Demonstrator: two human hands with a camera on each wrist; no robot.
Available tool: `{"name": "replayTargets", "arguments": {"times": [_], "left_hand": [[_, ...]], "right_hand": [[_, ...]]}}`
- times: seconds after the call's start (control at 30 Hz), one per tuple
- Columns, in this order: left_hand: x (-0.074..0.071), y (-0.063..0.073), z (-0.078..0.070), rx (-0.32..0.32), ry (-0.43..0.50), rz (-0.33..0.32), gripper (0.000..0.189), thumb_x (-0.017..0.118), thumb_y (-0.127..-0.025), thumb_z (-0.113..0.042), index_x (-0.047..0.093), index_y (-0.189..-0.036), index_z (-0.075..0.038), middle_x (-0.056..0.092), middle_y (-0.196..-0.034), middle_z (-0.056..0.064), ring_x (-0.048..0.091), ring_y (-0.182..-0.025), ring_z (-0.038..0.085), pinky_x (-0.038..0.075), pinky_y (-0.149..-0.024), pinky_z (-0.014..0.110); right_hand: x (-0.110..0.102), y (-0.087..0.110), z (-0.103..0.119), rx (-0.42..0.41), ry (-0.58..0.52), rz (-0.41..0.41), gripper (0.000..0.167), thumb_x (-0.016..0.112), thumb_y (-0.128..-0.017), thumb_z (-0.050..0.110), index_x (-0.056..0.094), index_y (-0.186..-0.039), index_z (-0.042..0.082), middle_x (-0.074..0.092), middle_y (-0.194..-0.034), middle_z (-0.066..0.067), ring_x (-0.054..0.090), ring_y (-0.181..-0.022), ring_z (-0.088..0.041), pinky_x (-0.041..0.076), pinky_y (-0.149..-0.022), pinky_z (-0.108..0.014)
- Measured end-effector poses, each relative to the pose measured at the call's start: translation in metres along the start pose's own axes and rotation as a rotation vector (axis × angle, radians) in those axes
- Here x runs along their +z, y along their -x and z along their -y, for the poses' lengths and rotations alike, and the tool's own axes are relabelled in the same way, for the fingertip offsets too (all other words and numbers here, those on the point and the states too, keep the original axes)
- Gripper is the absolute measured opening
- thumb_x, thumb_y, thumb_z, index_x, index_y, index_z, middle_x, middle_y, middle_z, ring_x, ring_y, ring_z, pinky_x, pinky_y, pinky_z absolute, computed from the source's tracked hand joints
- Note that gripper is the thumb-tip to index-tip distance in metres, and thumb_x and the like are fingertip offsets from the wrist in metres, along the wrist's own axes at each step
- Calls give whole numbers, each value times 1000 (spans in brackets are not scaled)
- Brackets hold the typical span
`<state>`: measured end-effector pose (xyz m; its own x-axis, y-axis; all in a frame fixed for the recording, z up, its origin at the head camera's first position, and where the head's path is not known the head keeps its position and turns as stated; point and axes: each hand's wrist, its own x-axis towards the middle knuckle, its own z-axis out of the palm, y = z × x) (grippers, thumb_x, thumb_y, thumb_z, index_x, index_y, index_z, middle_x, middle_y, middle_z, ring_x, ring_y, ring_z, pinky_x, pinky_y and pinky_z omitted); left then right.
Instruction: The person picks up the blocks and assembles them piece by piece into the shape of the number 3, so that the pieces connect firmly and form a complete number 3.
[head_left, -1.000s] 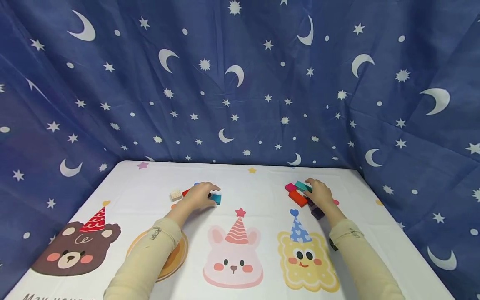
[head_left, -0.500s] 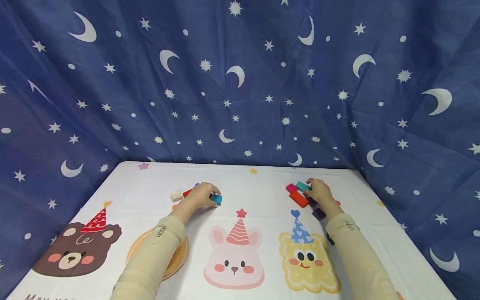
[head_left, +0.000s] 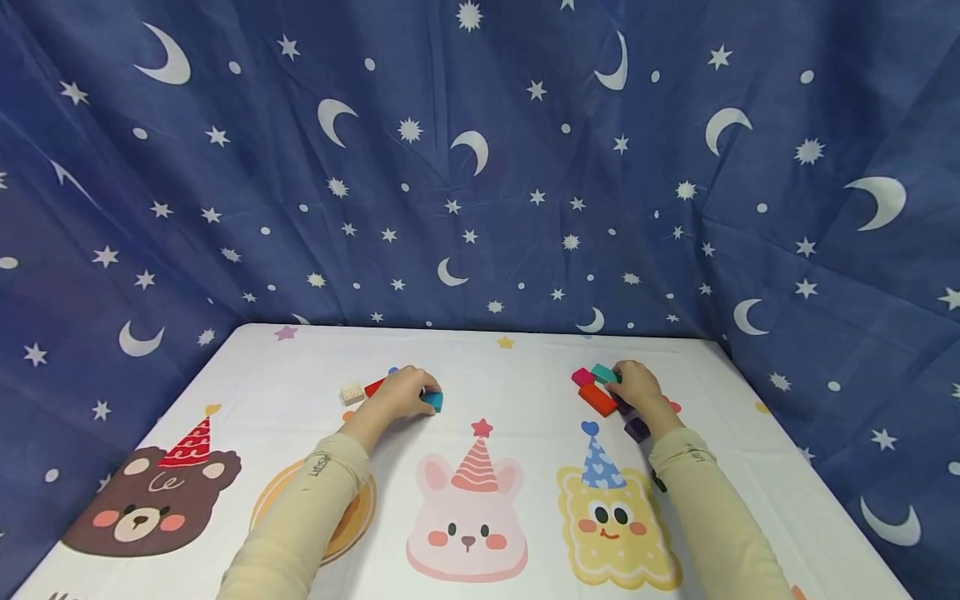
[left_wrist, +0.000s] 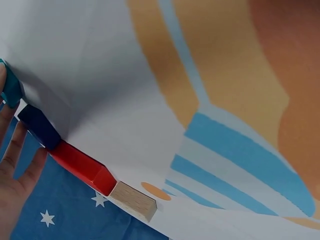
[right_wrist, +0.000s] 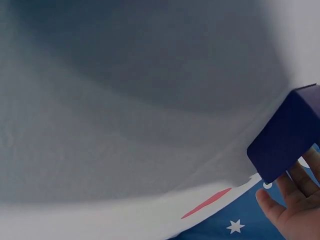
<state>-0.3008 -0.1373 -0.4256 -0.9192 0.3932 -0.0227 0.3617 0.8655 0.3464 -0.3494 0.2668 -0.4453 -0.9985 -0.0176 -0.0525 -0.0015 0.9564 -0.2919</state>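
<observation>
In the head view, my left hand pinches a teal-blue block between thumb and fingers at the right end of a row. The left wrist view shows this teal block beside a dark blue block, a red block and a pale wooden block. My right hand has its thumb and fingers about a dark green block, partly hidden, next to a turquoise block. Dark purple blocks lie under that hand; one purple block shows large in the right wrist view.
Left of the right hand lie a pink block and an orange-red block. A dark green piece peeps out beside the right sleeve. The white tablecloth has printed cartoon figures; a blue starry curtain rises behind it.
The left fingers have drawn in closer around the teal-blue block. My right fingers have also closed in slightly toward the dark green block. The blocks stay nearly in place.
</observation>
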Motion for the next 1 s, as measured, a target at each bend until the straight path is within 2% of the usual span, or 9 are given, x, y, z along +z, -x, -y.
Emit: {"name": "replayTargets", "arguments": {"times": [0.3, 0.53, 0.7, 0.87, 1.0], "left_hand": [[1, 2, -1, 12, -2, 6, 36, 78, -76, -16, 69, -110, -10, 69, -107, 7, 59, -102, 23, 49, -92, 39], [1, 4, -3, 33, -27, 16, 38, 77, -77, -16, 68, -113, -9, 69, -109, 11, 59, -104, 26, 48, -93, 41], [1, 5, -4, 48, -42, 12, 36, 75, -79, -16, 68, -113, -6, 68, -113, 11, 60, -108, 27, 47, -96, 41], [3, 4, -6, 85, -50, 18, 35, 72, -82, -16, 67, -114, -1, 67, -116, 12, 60, -110, 28, 46, -99, 41], [2, 4, -6, 111, -61, 32, 32, 69, -85, -19, 67, -112, -2, 68, -111, 11, 61, -105, 26, 47, -96, 40]], "right_hand": [[1, 1, -1, -13, 4, -22, 41, 64, -88, 16, 57, -117, -12, 60, -115, -29, 59, -101, -38, 46, -96, -51], [-2, 2, 0, -10, 23, -51, 39, 64, -87, 16, 57, -114, -11, 62, -109, -27, 58, -92, -35, 48, -92, -50], [-7, 6, 3, -15, 26, -79, 41, 64, -87, 17, 57, -116, -11, 61, -113, -28, 59, -97, -37, 47, -94, -51], [-14, 13, 6, -74, -16, -163, 40, 67, -86, 17, 58, -114, -11, 63, -110, -28, 61, -92, -36, 49, -90, -50], [-18, 22, 13, -140, -62, -229, 40, 68, -85, 16, 60, -112, -12, 64, -106, -28, 61, -86, -34, 51, -83, -50]]}}
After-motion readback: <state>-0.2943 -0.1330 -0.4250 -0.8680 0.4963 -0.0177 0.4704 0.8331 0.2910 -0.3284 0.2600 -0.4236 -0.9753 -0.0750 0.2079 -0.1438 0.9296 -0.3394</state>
